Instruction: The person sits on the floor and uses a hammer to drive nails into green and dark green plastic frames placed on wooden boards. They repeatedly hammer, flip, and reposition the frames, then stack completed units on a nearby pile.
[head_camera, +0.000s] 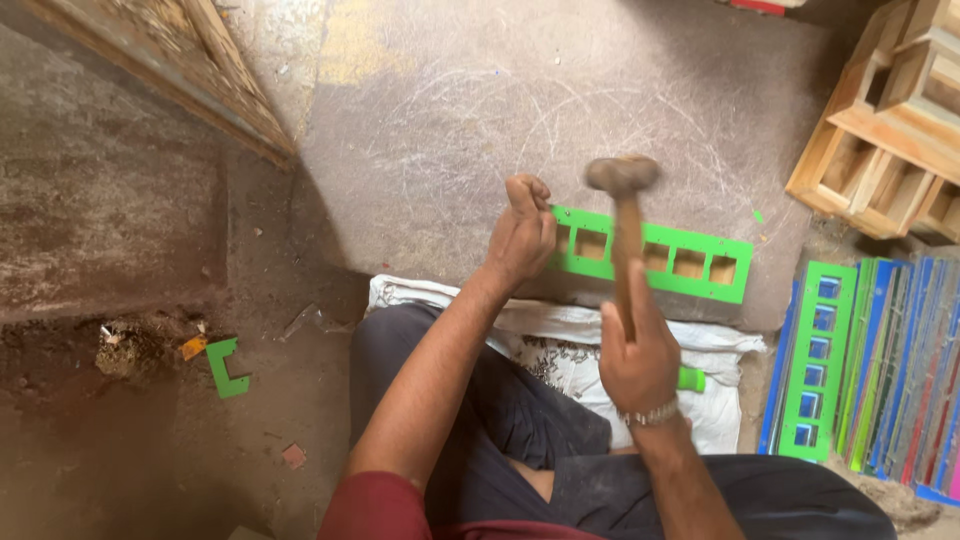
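Two hands busy, right hand (638, 352) fingers gripping raised hammer (624, 215), left hand (522, 235) clenched on green strip (660, 258).

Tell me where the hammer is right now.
In the head view, the hammer is raised at centre in the right hand, above the green strip that the left hand steadies.

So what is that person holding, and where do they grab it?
The right hand grips a hammer low on its wooden handle. The left hand is a fist on the green strip; what it holds is hidden.
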